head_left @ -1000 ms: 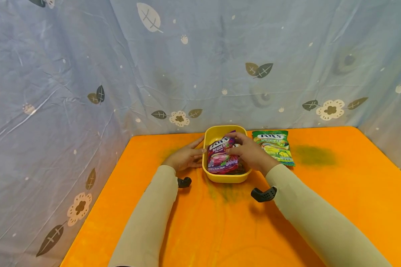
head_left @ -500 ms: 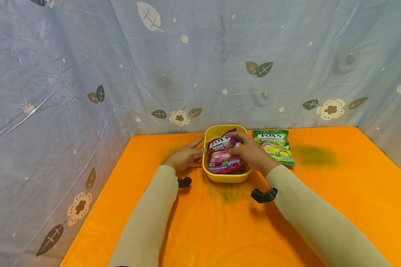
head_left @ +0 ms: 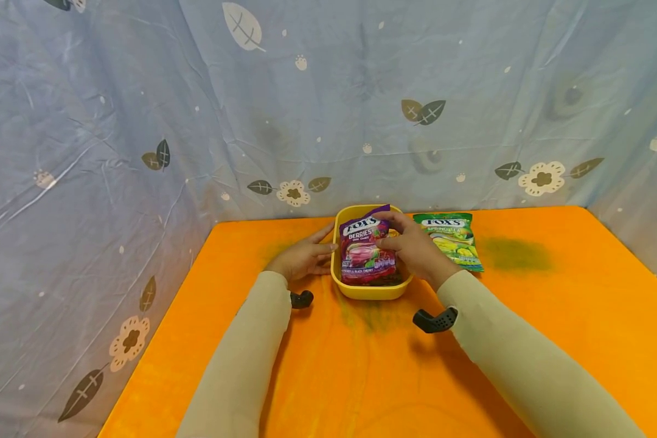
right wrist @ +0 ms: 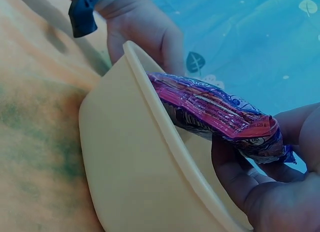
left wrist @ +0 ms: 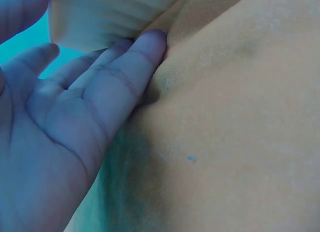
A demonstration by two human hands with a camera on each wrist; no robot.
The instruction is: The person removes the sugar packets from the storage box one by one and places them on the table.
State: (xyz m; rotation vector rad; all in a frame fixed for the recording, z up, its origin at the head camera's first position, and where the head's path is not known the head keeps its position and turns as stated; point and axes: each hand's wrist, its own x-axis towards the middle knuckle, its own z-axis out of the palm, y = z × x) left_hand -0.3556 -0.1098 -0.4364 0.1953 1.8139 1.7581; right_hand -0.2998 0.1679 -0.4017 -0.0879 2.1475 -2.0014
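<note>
**Holding purple bag (head_left: 363,254), tilted, partly in tub (head_left: 369,292)**

Pinches an edge with half-closed right hand (head_left: 418,248); braces tub with nearly straight-fingered left hand (head_left: 302,258). Could lose grip through edge-only hold, or snag on tub if lowered crooked.

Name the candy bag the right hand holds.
The purple FOX'S Berries bag, pinched in the right hand at the yellow container; the green Spring Tea bag lies on the orange table.
</note>
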